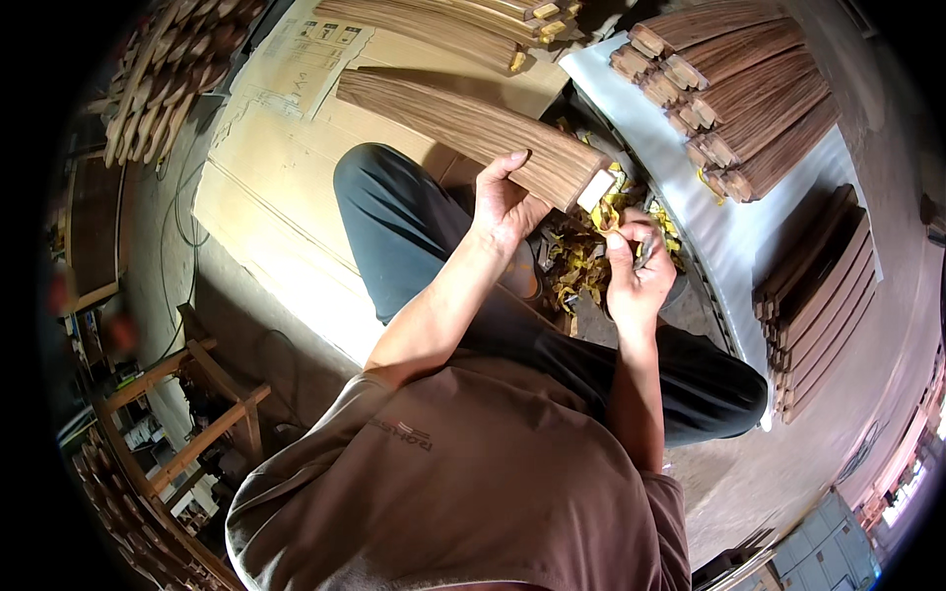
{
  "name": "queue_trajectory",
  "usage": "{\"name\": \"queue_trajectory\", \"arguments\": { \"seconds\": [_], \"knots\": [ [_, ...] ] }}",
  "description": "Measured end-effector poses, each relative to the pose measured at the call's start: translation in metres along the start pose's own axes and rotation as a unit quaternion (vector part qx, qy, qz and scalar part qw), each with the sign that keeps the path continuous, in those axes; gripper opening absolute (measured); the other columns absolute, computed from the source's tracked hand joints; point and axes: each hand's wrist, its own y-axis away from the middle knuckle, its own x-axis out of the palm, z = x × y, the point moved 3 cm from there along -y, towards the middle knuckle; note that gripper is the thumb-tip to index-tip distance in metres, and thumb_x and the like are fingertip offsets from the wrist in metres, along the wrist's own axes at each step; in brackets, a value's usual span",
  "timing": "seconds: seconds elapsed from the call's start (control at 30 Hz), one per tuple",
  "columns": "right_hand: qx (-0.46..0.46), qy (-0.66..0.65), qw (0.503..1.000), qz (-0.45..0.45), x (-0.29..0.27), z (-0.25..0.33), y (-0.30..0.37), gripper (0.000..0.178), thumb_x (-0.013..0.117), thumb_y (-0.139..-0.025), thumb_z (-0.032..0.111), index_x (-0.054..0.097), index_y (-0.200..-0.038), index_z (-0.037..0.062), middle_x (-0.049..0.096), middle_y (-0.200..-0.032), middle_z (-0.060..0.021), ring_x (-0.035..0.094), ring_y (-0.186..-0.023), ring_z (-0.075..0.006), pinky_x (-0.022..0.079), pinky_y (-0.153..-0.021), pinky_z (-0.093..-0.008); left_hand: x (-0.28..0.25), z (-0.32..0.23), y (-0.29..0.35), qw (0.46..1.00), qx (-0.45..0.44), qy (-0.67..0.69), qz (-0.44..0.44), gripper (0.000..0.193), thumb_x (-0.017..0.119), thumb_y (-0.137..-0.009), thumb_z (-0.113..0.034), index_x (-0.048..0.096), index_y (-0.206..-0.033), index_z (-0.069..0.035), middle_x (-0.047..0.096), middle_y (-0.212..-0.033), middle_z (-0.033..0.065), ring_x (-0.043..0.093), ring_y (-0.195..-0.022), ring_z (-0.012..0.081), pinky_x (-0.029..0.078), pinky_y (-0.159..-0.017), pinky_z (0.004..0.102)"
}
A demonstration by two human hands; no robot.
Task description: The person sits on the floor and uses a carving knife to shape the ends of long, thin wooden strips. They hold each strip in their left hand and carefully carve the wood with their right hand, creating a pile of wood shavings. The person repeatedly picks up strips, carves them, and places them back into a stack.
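Observation:
My left hand [505,202] is closed around the near edge of a long brown wooden slat [473,128], with the thumb on top. Its right end carries a pale squared tenon [594,190]. Yellow tape [607,219] hangs in a torn curl just below that tenon, pinched between the fingers of my right hand [639,271]. A thin grey thing [645,252] shows among those right fingers, too small to name. Beneath both hands lies a heap of crumpled yellow tape scraps [576,271], partly hidden by my hands and legs.
Cardboard [266,197] covers the floor at left. More slats [443,32] lie at the far edge. On a white sheet [724,246] to the right rest a stack of slats [749,98] and a row of darker ones [818,305]. A wooden frame [202,433] stands lower left.

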Motion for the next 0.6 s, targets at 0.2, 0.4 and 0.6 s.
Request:
{"name": "queue_trajectory", "arguments": {
  "seconds": [0.2,0.4,0.6],
  "knots": [
    [0.252,-0.284,0.924,-0.048,-0.011,-0.026,-0.001,0.010,0.063,-0.097,0.007,0.054,-0.100,0.0045,0.064,-0.087,-0.0109,0.049,-0.060,-0.0093,0.039,-0.050,-0.0235,-0.013,0.004,0.002,1.000,0.000,0.005,-0.014,0.063,0.068,-0.077,-0.006,0.046,-0.134,0.006,0.056,-0.133,0.0231,0.052,-0.128,0.0387,0.035,-0.116,0.0563],
    [0.185,-0.372,0.901,-0.124,-0.041,0.025,-0.033,0.010,0.065,-0.093,0.003,0.056,-0.094,0.0065,0.062,-0.082,-0.0082,0.048,-0.058,-0.0090,0.039,-0.050,-0.0240,-0.010,-0.001,0.001,1.000,-0.006,0.009,-0.022,0.060,0.069,-0.077,-0.005,0.046,-0.131,0.005,0.057,-0.129,0.0231,0.054,-0.124,0.0392,0.038,-0.113,0.0582],
    [0.052,0.476,0.876,0.050,-0.073,-0.002,-0.047,0.019,0.078,-0.080,0.008,0.062,-0.087,0.0016,0.068,-0.075,-0.0153,0.066,-0.068,-0.0353,0.051,-0.065,-0.0437,-0.023,0.003,0.006,0.994,0.014,-0.014,-0.107,0.060,0.071,-0.076,-0.007,0.048,-0.131,0.000,0.056,-0.131,0.0192,0.054,-0.124,0.0371,0.040,-0.112,0.0561]
  ]
}}
